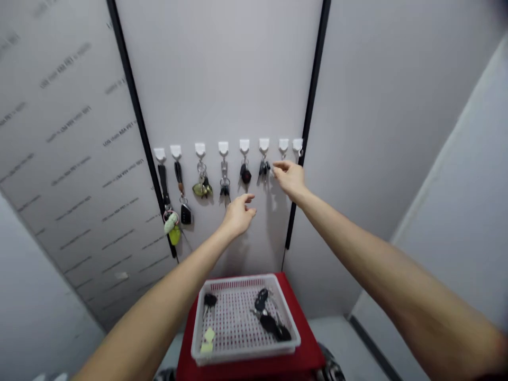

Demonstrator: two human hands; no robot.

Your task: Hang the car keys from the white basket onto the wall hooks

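At the wall hooks [223,147], right hand [289,179] seemingly pinches a dark key bunch [263,169]; left hand [239,213] spread.

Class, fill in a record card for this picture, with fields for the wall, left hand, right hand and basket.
Wall: eight white hooks; the six from the left carry keys.
Left hand: open, empty, below the hung keys.
Right hand: fingertips beside the sixth hook's keys; contact unclear.
Basket: white, on a red stand, holding loose keys.

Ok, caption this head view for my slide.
Right hand at wall hooks hung with keys, left hand lower, basket beneath.
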